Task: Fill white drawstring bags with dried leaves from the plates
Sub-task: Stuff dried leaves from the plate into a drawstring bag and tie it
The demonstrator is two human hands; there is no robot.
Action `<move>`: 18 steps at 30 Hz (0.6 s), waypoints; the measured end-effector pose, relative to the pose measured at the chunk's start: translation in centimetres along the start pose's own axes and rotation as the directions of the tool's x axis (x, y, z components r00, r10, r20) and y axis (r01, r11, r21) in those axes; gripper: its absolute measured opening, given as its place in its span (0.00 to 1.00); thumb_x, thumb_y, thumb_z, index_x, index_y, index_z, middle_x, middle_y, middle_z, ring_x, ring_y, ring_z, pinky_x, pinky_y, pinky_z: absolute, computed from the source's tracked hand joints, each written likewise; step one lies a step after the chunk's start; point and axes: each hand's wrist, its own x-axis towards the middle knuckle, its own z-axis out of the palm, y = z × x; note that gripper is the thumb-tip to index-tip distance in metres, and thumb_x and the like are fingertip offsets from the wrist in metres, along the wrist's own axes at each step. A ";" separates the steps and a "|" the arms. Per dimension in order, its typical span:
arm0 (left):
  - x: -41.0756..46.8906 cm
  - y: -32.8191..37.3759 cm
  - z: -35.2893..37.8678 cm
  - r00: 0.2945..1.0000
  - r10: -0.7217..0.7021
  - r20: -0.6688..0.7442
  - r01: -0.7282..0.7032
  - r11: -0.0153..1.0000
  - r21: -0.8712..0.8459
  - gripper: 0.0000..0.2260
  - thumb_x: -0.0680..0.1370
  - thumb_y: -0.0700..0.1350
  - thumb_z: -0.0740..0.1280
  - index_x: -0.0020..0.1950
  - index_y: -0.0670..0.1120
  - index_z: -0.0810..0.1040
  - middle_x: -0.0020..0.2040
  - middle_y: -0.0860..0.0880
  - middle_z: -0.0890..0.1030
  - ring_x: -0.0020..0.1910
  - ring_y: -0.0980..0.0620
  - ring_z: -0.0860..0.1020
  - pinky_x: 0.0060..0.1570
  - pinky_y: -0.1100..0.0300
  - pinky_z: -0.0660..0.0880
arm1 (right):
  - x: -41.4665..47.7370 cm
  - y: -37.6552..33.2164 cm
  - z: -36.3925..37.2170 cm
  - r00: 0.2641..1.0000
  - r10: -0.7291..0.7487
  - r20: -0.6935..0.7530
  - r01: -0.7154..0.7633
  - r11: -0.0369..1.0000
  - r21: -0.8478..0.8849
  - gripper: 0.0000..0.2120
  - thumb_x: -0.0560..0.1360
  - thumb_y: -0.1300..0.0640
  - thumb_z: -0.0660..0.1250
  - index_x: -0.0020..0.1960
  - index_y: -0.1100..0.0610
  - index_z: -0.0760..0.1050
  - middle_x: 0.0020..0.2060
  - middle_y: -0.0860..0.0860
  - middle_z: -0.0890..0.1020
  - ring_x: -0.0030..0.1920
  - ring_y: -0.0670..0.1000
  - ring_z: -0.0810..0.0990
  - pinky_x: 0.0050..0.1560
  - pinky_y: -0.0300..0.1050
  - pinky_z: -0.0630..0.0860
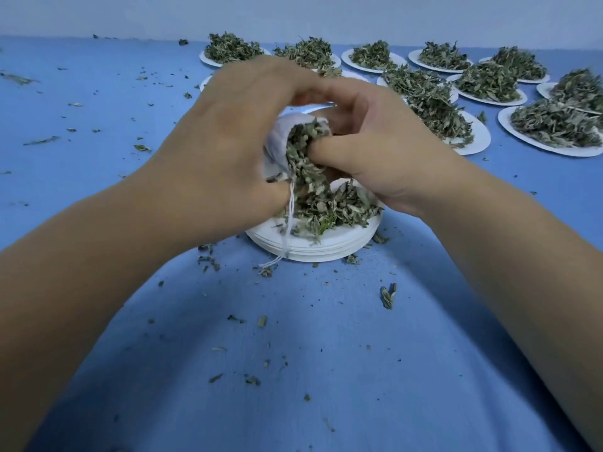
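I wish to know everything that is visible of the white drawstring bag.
The white drawstring bag looks like thin, soft cloth. The left hand grips its body, hiding most of it, above the stack of white plates. It is tilted, its open mouth facing the right hand, which pinches the dried leaves filling that mouth. Its white cord hangs down over the plates' edge.

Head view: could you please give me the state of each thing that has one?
white drawstring bag, mouth open, partly filled.
drawstring, loose, hanging down.
left hand, grips the bag.
right hand, pinches dried leaves at the bag's mouth.
near plate stack, some leaves left.
far plates, heaped with leaves.
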 end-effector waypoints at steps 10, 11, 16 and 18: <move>-1.5 0.9 -0.3 0.843 -0.531 -0.082 0.441 0.772 -0.458 0.10 0.70 0.56 0.72 0.43 0.51 0.80 0.38 0.49 0.84 0.38 0.46 0.85 0.45 0.45 0.83 | -0.5 -0.6 0.7 0.993 -0.079 -0.089 0.058 0.974 -0.219 0.11 0.71 0.66 0.72 0.51 0.56 0.82 0.49 0.53 0.85 0.33 0.43 0.81 0.36 0.39 0.77; -1.6 1.1 -0.1 0.847 -0.523 -0.096 0.435 0.785 -0.442 0.11 0.70 0.57 0.72 0.43 0.52 0.79 0.38 0.50 0.84 0.38 0.47 0.85 0.46 0.45 0.83 | -0.5 -0.5 0.8 0.991 -0.083 -0.102 0.056 0.968 -0.244 0.10 0.71 0.66 0.72 0.51 0.57 0.82 0.48 0.54 0.85 0.34 0.41 0.80 0.36 0.39 0.76; -1.7 1.1 0.5 0.872 -0.467 -0.142 0.389 0.841 -0.377 0.06 0.71 0.52 0.73 0.41 0.52 0.79 0.35 0.52 0.82 0.35 0.50 0.84 0.43 0.47 0.82 | -0.3 -0.2 1.1 0.984 -0.071 -0.160 0.010 0.936 -0.351 0.08 0.71 0.60 0.76 0.50 0.54 0.83 0.45 0.51 0.85 0.36 0.42 0.80 0.42 0.48 0.79; -1.5 1.0 0.4 0.866 -0.478 -0.142 0.365 0.802 -0.473 0.06 0.73 0.46 0.76 0.40 0.51 0.80 0.33 0.51 0.81 0.32 0.52 0.84 0.40 0.49 0.83 | -0.3 -0.3 1.2 0.980 -0.088 -0.179 0.012 0.922 -0.387 0.08 0.70 0.58 0.75 0.49 0.53 0.83 0.44 0.50 0.85 0.35 0.41 0.79 0.40 0.43 0.76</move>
